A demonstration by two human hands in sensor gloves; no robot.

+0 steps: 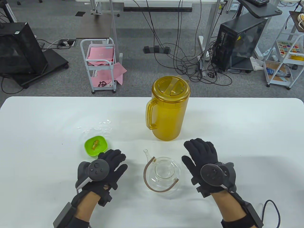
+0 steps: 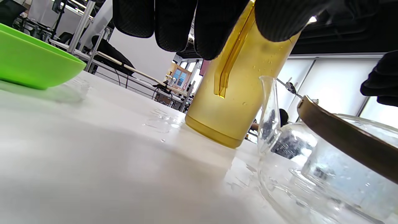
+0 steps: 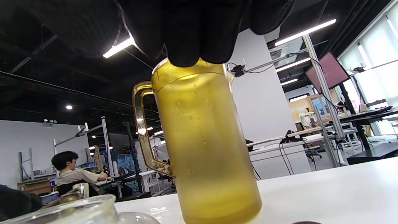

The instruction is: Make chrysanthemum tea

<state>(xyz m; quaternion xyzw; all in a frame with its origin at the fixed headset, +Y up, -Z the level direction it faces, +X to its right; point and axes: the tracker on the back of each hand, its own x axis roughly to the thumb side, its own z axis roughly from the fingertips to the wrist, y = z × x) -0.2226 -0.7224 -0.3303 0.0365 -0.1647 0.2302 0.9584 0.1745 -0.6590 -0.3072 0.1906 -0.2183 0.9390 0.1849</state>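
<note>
A clear glass teapot (image 1: 163, 174) with a brown hoop handle stands near the table's front, between my two hands; its spout points to the far left. Behind it rises a tall amber plastic pitcher (image 1: 168, 109) with its lid on and its handle to the left. A small green dish (image 1: 95, 145) holding a dried yellow flower sits at the left. My left hand (image 1: 111, 161) lies flat on the table just in front of the dish, fingers straight. My right hand (image 1: 200, 152) rests open to the right of the teapot. Neither hand holds anything.
A crumpled clear plastic wrapper (image 1: 99, 127) lies on the white table (image 1: 249, 133) behind the green dish. Beyond the table's far edge are a small cart (image 1: 101, 64), cables and computer cases on the floor.
</note>
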